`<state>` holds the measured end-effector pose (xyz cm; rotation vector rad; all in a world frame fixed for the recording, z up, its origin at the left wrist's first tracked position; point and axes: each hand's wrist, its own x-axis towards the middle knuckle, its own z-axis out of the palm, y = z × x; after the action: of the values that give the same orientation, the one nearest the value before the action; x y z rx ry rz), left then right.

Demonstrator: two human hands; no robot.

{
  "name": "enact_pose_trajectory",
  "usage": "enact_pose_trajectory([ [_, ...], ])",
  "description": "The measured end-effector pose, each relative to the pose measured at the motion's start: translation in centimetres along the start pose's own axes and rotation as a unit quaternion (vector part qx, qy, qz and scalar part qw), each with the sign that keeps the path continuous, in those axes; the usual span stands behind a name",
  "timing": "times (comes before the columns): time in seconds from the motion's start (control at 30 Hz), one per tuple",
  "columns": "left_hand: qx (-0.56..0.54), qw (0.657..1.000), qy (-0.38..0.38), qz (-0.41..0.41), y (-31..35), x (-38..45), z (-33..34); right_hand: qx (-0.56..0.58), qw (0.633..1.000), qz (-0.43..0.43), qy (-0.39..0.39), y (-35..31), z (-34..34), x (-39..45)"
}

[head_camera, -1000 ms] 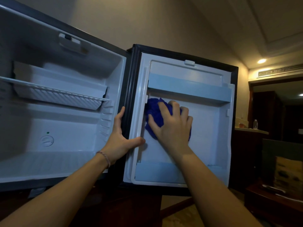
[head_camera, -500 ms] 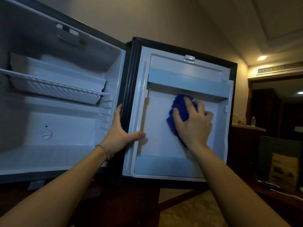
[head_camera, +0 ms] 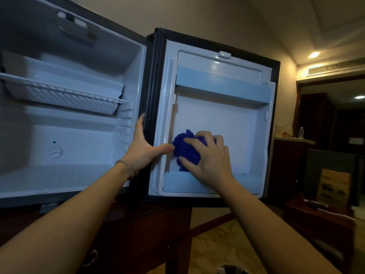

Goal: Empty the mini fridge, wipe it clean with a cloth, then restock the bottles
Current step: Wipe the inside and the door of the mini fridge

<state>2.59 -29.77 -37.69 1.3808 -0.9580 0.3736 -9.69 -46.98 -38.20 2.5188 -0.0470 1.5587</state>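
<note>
Right hand [head_camera: 211, 161] curled over blue cloth [head_camera: 185, 150], pressed against lower left of open door liner [head_camera: 233, 123]. Left hand [head_camera: 145, 147] clamped round door's hinge edge, thumb spread. Mini fridge [head_camera: 79, 123] at left, bare inside.

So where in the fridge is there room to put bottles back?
Free: the fridge floor under the wire shelf, and the upper door shelf. Crowded: the lower door shelf, where the right hand presses the cloth.
</note>
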Motion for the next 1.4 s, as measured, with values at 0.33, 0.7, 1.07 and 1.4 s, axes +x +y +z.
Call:
enact_pose_trajectory([
  [0.33, 0.004, 1.000, -0.003, 0.008, 0.4, -0.1, -0.3, 0.003, 0.996, 0.085, -0.003, 5.5, -1.8, -2.1],
  [0.7, -0.047, 0.998, -0.034, -0.025, -0.3, -0.1, -0.5, 0.081, 0.996, 0.034, 0.027, -2.0, 0.9, 0.1],
  [1.07, -0.004, 0.999, -0.017, -0.033, -0.2, 0.3, -0.3, 0.018, 1.000, -0.005, -0.003, -0.3, 0.2, -0.4],
  [1.4, -0.022, 0.999, 0.013, -0.034, -0.2, 0.2, 0.2, 0.081, 0.966, 0.229, 0.093, 6.8, -1.3, -2.1],
])
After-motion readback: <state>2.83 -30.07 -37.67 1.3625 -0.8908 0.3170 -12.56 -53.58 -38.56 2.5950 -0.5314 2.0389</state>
